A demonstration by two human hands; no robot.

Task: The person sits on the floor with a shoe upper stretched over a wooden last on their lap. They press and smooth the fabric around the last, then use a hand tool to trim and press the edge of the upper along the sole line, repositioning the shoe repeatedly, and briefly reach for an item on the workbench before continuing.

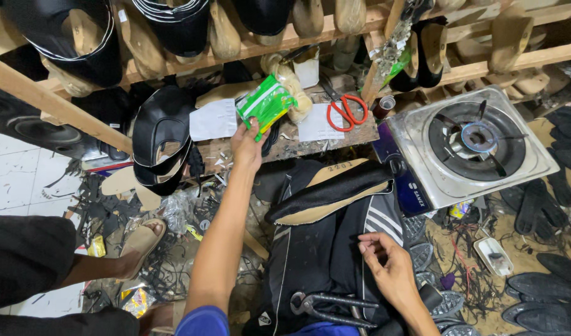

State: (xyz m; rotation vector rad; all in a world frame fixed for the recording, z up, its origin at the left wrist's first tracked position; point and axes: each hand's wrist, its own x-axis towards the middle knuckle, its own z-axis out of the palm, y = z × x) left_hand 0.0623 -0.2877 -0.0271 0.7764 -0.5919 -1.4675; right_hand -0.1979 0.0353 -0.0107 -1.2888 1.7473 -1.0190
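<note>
The wooden lasts [142, 40] along the top of the frame were cut off by the upper edge. The contents of the green packet [265, 102] in the left hand [247, 148] could not be determined. The left forearm covered part of the floor scraps at lower centre. The pincers [332, 308] at the bottom were partly hidden by the right hand [388, 264], whose wrist ran out of frame. The black soles [547, 292] at lower right were cropped by the edge.

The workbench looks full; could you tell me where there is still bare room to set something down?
Bare wood shows on the bench between the paper and the stove, below the scissors. Left of that, the packet in the left hand and sandals crowd it.
</note>
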